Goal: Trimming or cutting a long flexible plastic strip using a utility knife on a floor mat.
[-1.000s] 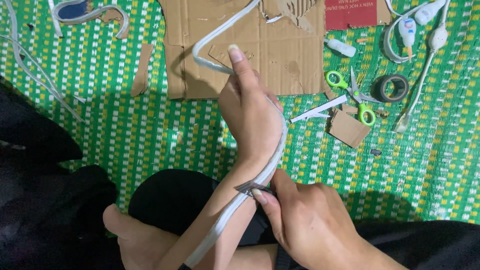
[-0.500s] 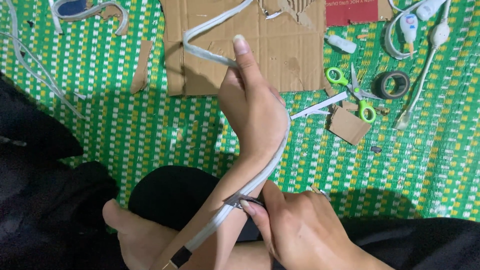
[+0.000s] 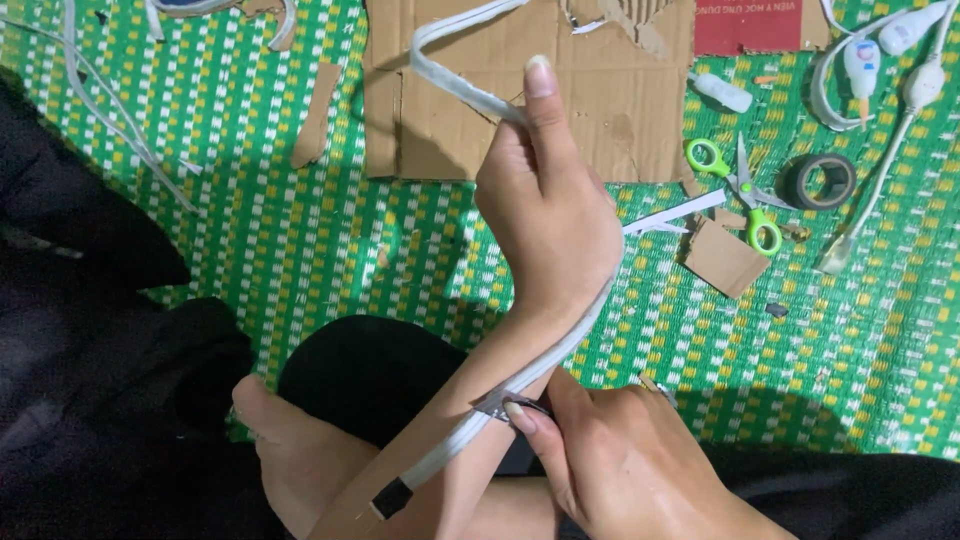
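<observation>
Our left hand point(image 3: 550, 215) is raised with the wrist bent, fingers closed around one long white strip point(image 3: 455, 75), the thumb pressed on top of it. The strip loops up over the cardboard sheet point(image 3: 620, 110), then runs down along the outer edge of the left hand and forearm. Our right hand point(image 3: 625, 470) pinches the same strip against the left forearm, fingertips closed on a grey taped patch point(image 3: 498, 405). Lower down, the strip carries one black band point(image 3: 392, 497).

Around the hands lies a green woven mat point(image 3: 300, 240). On it to the right we count one pair of green-handled scissors point(image 3: 740, 195), one roll of dark tape point(image 3: 820, 180), one small cardboard square point(image 3: 725, 257) and one small white bottle point(image 3: 720, 92). More white strips point(image 3: 100, 120) lie at the upper left.
</observation>
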